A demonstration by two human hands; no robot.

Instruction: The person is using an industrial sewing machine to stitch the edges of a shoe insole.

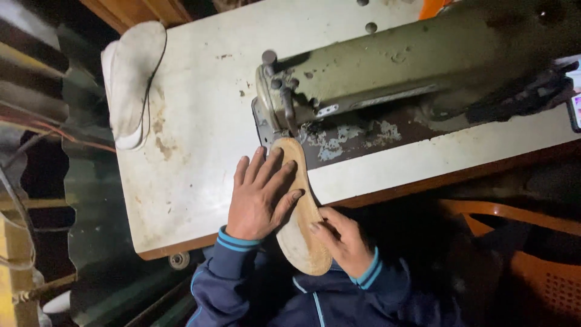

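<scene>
A tan shoe sole [301,233] lies across the front edge of the white table [200,121], its toe end under the needle of an old green sewing machine [387,72]. My left hand [260,197] presses flat on the sole's front half, fingers spread. My right hand [342,239] grips the heel end at the table's edge, thumb on top. Both sleeves are dark blue with light blue cuff stripes.
A stack of white soles [130,82] rests on the table's far left corner. Corrugated metal sheeting [91,181] stands left of the table. An orange plastic chair [520,254] is at the lower right. A small caster wheel [179,260] shows under the table edge.
</scene>
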